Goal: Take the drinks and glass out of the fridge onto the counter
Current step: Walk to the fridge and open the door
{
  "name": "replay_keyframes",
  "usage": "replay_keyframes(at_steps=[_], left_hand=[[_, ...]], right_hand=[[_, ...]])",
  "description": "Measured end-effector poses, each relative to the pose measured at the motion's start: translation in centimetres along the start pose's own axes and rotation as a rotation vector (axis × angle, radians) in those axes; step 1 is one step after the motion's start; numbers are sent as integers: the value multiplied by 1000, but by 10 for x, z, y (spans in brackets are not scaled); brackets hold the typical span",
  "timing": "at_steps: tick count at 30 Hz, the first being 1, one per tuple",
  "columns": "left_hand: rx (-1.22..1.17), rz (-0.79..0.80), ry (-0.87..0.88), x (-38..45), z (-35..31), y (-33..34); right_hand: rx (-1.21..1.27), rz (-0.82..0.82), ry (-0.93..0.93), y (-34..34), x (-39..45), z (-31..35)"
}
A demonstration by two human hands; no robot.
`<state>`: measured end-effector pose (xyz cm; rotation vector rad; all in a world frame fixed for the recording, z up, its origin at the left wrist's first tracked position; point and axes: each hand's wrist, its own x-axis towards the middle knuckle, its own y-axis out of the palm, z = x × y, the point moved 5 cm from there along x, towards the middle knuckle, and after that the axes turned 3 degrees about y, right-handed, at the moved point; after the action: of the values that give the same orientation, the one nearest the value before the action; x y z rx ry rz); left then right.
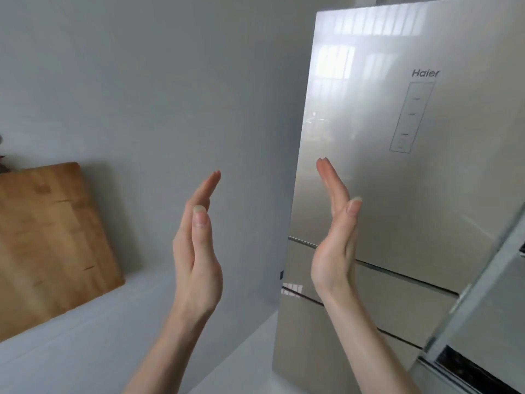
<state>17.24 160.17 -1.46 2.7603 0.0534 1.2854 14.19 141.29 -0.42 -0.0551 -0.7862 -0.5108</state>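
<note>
Nearest us: two bare forearms coming up from the bottom edge, both hands raised in front of us, palms facing each other with a clear gap between.

Left hand [196, 251]: fingers straight and held together, pointing up and slightly right, thumb lying along the palm edge. Holding nothing, touching nothing. Behind it is the plain grey wall [156, 95].

Right hand [335, 245]: fingers straight and together too, tilted up and slightly left, thumb sticking out to the right. Also holding nothing. It overlaps the fridge [412, 180] in the view; we cannot tell whether it touches the door, though it looks to be in front of it.

Fridge stands to the right, glossy beige front, upper door closed. Haier logo [425, 73] near the top, narrow control panel [410, 118] just below the logo. Dark horizontal seams lower down mark drawer fronts, all closed as well. Window reflections show on the door surface.

Drinks and glass: not visible to us; with the fridge closed we see nothing of its inside.

Counter [85, 345]: pale surface at lower left, running up to the fridge's left side. A wooden cutting board [48, 243] leans against the wall at far left, bottom edge on the counter, well apart from the hands.

At the far right edge, a white frame with a mirrored or glazed panel sits beside the fridge; details unclear.
</note>
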Motion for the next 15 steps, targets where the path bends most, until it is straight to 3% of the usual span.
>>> replay_keyframes(at_steps=[7, 15], left_hand=[[-183, 122, 25, 57, 46, 30], [-343, 254, -11, 83, 93, 82]], right_hand=[[-93, -227, -1, -13, 36, -22], [-288, -271, 51, -30, 32, -42]])
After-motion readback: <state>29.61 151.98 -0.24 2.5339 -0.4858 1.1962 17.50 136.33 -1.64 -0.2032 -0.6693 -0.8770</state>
